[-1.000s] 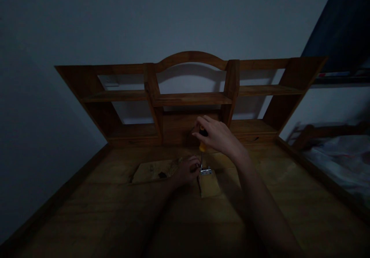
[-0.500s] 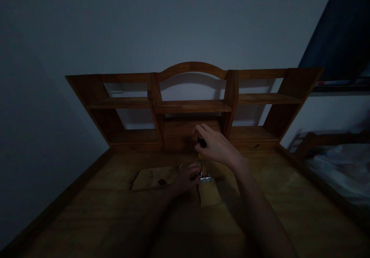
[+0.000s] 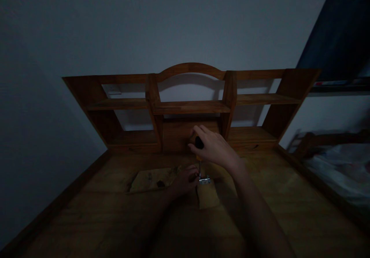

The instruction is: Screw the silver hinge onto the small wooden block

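Observation:
My right hand (image 3: 215, 146) is closed around the black and yellow handle of a screwdriver (image 3: 199, 167), which stands nearly upright. Its thin shaft runs down to the left end of a small metal hinge (image 3: 204, 181). Under or against the hinge lies a pale, roughly square piece of wood (image 3: 208, 196). Low beside the shaft, my left hand (image 3: 186, 179) has its fingers curled in a pinch at the hinge's left end. What those fingertips hold is too dark and small to make out.
Left of my hands, a pale flat piece (image 3: 147, 179) with a dark spot lies on the wooden desktop (image 3: 98, 211). A wooden shelf unit (image 3: 190, 107) stands along the back against the wall. Plastic-looking bags (image 3: 338, 165) are off to the right, beyond the desk edge.
The view has shifted slightly. My right thumb and fingers have shifted a little on the screwdriver handle. My left hand and the hinge stay in nearly the same place.

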`<state>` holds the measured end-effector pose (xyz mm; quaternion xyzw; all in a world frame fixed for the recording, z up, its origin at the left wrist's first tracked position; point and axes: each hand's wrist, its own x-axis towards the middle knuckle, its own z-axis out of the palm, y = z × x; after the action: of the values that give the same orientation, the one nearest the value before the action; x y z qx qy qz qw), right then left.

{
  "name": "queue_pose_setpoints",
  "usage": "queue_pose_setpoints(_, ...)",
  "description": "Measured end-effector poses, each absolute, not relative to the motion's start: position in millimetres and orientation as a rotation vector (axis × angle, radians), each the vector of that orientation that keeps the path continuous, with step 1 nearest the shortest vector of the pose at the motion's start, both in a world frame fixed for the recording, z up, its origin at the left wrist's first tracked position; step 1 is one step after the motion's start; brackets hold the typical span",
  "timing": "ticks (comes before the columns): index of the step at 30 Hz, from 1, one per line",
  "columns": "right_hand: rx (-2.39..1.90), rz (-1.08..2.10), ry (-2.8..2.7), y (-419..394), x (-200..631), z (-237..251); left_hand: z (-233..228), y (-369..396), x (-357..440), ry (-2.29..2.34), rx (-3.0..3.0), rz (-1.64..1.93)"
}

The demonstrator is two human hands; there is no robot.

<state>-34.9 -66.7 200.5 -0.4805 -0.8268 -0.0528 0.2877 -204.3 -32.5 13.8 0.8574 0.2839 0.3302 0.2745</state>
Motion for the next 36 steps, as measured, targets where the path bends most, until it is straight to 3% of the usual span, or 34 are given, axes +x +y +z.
queue_pose_setpoints(36, -1.350, -0.191, -2.206, -69.2, -36.8, 202.7, 15.5, -32.4, -203.9, 0.769, 2.329, 0.885)
